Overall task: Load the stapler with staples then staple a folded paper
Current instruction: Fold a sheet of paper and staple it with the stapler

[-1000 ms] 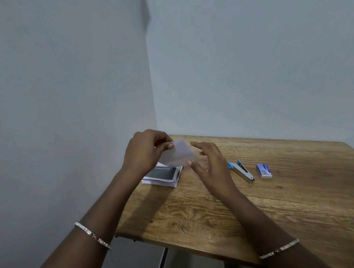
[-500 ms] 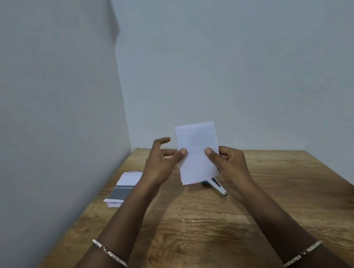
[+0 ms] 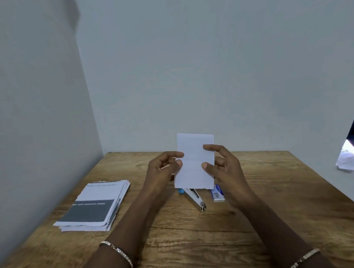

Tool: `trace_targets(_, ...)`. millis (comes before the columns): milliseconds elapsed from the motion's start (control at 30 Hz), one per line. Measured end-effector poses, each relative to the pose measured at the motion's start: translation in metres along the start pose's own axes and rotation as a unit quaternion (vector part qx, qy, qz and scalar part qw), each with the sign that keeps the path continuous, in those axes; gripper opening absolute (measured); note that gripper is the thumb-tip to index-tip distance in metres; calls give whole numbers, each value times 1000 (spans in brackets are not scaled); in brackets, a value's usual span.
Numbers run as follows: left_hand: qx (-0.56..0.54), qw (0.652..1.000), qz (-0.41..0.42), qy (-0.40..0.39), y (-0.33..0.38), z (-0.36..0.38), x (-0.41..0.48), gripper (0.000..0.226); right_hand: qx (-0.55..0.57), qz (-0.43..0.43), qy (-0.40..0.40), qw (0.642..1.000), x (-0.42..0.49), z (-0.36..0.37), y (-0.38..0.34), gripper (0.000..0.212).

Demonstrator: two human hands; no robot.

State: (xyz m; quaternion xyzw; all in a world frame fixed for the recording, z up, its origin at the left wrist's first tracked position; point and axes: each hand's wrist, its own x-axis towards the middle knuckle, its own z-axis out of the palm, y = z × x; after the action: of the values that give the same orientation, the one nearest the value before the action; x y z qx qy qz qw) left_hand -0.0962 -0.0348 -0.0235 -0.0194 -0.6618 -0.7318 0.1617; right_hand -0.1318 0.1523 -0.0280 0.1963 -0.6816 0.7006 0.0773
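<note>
A small white sheet of paper (image 3: 194, 161) stands upright above the wooden table (image 3: 198, 245), held between both hands. My left hand (image 3: 163, 169) pinches its left edge with thumb and fingers. My right hand (image 3: 223, 166) pinches the right edge, thumb on the front. Behind and below the paper lies a silver stapler (image 3: 195, 198) with a blue end, flat on the table. A small blue and white staple box (image 3: 218, 195) lies just right of the stapler, partly hidden by my right hand.
A stack of printed sheets (image 3: 93, 205) with a dark grey band lies at the table's left, near the wall. Grey walls close in at the left and back. A dark and white thing (image 3: 353, 155) shows at the right edge.
The view has shifted, so the stack of sheets now appears larger at the left. Both hands keep the paper upright; a second ago it was tilted low over the stack.
</note>
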Motion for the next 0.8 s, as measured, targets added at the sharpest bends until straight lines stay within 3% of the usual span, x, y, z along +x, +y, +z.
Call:
trace_targets(167,-55,998,-13,-18,-9,-3,2,30,9,26,2,1000,6,0,7,42)
trace_targets(400,-67,997,-1,-31,-16,-3,3,41,-71,14,-17,997,3,6,8,40)
trace_targets(600,-36,999,7,-26,-23,-8,9,32,-121,-7,-13,993,3,7,6,38)
trace_targets(800,32,999,40,-15,-21,-11,9,19,-231,-84,41,968,4,6,9,27)
